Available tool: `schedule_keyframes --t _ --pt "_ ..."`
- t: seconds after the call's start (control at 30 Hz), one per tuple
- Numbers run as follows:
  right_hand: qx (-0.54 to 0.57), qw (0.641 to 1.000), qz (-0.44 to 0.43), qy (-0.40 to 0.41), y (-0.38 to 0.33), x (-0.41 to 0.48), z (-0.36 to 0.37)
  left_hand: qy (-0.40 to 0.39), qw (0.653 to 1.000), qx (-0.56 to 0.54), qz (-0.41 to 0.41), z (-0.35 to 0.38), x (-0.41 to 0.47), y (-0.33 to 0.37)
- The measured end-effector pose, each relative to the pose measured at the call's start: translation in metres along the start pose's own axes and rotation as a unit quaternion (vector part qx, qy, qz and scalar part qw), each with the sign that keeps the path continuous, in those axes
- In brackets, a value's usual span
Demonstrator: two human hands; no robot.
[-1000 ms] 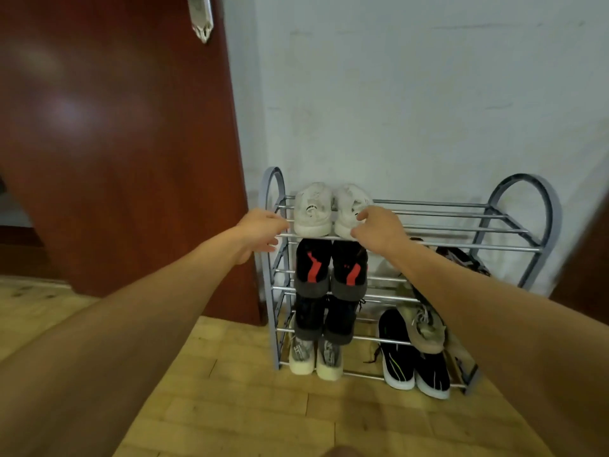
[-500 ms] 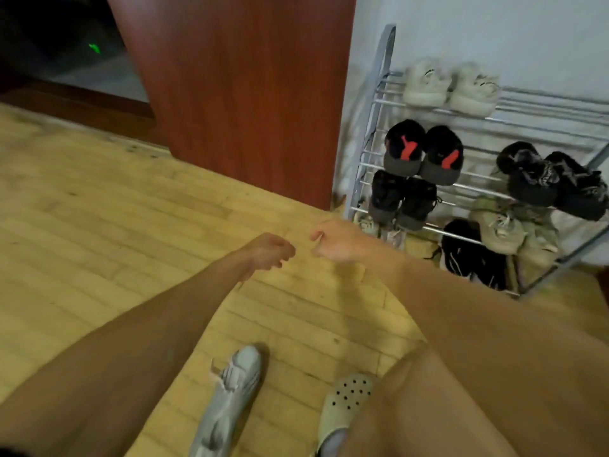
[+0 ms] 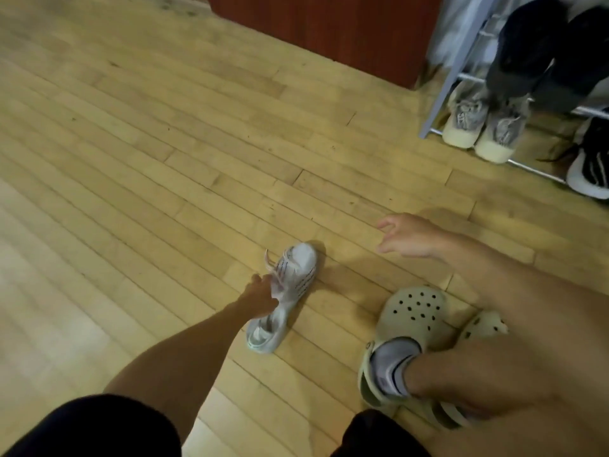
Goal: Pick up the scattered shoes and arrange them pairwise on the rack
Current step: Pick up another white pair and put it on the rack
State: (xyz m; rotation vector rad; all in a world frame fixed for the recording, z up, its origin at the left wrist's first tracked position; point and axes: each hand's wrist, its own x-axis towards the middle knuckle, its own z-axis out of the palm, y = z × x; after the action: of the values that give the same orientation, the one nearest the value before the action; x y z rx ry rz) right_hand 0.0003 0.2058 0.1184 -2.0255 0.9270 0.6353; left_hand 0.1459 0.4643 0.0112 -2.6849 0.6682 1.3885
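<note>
A white sneaker (image 3: 290, 291) with loose laces lies on the wooden floor in the lower middle of the head view, toe pointing up-right. My left hand (image 3: 262, 300) is down on its tongue and laces, fingers closing around the opening. My right hand (image 3: 408, 237) hovers above the floor to the sneaker's right, fingers spread and holding nothing. The metal shoe rack (image 3: 445, 94) shows at the top right corner, with a grey pair (image 3: 478, 123) on its lowest bar and dark shoes (image 3: 534, 44) above.
My own feet in beige perforated clogs (image 3: 415, 321) stand at the lower right. A red-brown wooden door (image 3: 329, 31) fills the top middle beside the rack. A black-and-white shoe (image 3: 593, 159) sits at the right edge.
The view tipped down from the rack to the floor. My left hand dropped onto the white sneaker and took hold of it; my right hand opened and swung right.
</note>
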Motion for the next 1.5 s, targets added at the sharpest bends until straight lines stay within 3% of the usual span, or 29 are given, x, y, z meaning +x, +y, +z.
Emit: schedule_keyframes --t 0.1,0.23,0.47,0.67,0.77,0.87,1.0,1.1,1.23,1.4,1.5 --pt "-0.004 1.0 0.01 0.013 0.013 0.004 -0.004 -0.003 0.997 -0.027 -0.072 0.017 0.002 -0.01" --pt "-0.041 0.999 0.017 0.0 0.022 0.002 0.001 0.051 0.979 -0.153 -0.121 0.028 0.003 -0.002" --pt "-0.057 0.998 -0.014 -0.02 -0.003 -0.016 0.001 0.033 0.94 -0.32 -0.115 0.024 -0.007 0.023" --pt "0.014 0.999 -0.021 0.032 -0.028 -0.059 -0.044 0.016 0.925 -0.377 0.034 -0.036 -0.033 0.103" --pt "-0.013 0.996 -0.021 0.087 -0.027 -0.089 -0.078 -0.005 0.911 -0.389 0.138 -0.074 -0.061 0.154" --pt "-0.05 0.989 -0.001 0.137 -0.011 -0.122 -0.113 -0.012 0.896 -0.376 0.236 -0.11 -0.096 0.206" --pt "0.021 0.976 0.022 0.217 0.026 -0.171 -0.155 -0.021 0.874 -0.356 0.331 -0.145 -0.149 0.28" --pt "0.139 0.952 0.009 0.271 0.059 -0.21 -0.181 -0.026 0.855 -0.34 0.39 -0.151 -0.19 0.337" --pt "0.32 0.885 -0.037 0.336 0.107 -0.262 -0.2 -0.032 0.838 -0.334 0.43 -0.131 -0.233 0.414" --pt "0.406 0.817 -0.025 0.408 0.187 -0.306 -0.195 -0.071 0.834 -0.278 0.471 -0.075 -0.276 0.492" --pt "0.467 0.776 -0.015 0.423 0.237 -0.328 -0.176 -0.126 0.85 -0.196 0.472 -0.033 -0.297 0.524"
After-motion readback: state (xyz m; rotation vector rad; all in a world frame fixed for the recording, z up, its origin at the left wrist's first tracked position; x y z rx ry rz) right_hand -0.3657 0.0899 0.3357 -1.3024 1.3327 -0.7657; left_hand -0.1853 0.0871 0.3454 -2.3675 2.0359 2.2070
